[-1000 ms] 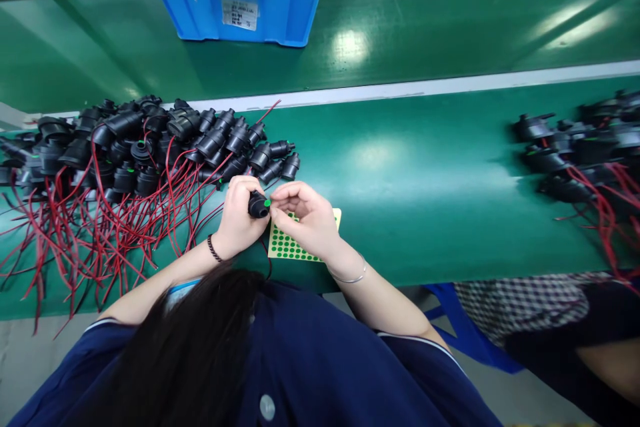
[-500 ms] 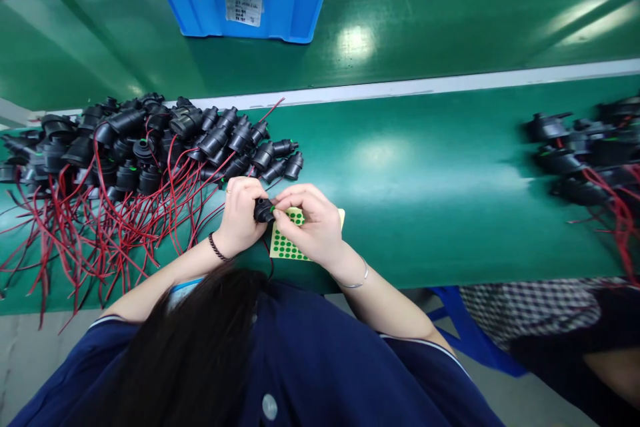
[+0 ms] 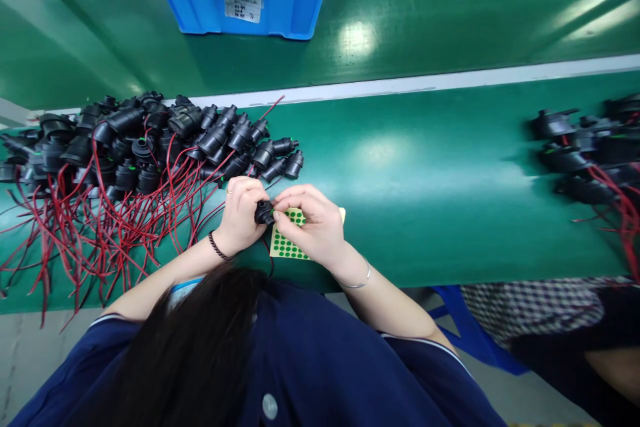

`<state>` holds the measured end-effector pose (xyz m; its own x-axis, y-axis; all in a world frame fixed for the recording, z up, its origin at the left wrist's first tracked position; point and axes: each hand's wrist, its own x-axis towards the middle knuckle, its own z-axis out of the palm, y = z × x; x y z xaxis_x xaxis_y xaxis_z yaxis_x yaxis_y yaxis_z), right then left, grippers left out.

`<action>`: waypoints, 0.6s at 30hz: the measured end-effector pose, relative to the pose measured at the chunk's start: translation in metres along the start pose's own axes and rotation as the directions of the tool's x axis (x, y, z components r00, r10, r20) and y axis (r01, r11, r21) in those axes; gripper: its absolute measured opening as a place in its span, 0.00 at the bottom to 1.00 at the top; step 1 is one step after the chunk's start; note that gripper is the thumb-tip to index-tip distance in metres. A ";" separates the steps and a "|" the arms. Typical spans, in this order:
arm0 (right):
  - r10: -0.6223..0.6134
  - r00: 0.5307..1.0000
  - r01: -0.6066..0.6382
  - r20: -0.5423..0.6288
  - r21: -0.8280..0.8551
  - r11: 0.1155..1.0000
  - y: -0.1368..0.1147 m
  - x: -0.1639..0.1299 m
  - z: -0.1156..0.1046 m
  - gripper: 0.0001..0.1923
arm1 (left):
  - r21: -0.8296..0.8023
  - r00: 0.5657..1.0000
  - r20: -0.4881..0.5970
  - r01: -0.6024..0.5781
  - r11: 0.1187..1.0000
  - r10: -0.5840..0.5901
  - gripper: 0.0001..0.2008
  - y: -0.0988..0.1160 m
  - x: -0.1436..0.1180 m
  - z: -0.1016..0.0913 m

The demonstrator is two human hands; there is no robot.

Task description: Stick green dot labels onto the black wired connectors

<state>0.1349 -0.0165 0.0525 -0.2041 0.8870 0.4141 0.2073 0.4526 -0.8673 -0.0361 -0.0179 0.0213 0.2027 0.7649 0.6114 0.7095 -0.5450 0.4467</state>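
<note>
My left hand is closed around a small black pump, a plastic body with stubby ports, holding it just above the bench. The thumb and forefinger of my right hand are pinched against the pump's right side, at a round green sticker. Beneath my right hand lies a pale yellow sheet with rows of green dot stickers, partly covered by the hand. A thin dark wire hangs below the pump. Left of my hands, a heap of similar black pumps trails red and black wires.
A blue bin with a paper label stands on the ledge behind the bench. More black pumps with red wires lie at the far right, blurred. A person in checked cloth sits there beside a blue stool.
Both hands keep nearly the same position, the pinch still at the pump's side. The pumps at the far right appear slightly further right.
</note>
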 end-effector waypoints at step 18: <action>-0.023 0.999 0.024 -0.031 0.021 1.000 0.001 -0.004 0.003 0.06 | -0.168 0.995 -0.012 0.096 0.981 -0.099 0.06 0.011 0.007 -0.001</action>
<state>0.1332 -0.0203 0.0490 -0.1791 0.8788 0.4423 0.1827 0.4715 -0.8627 -0.0280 -0.0192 0.0310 0.1232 0.8113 0.5715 0.6021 -0.5189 0.6068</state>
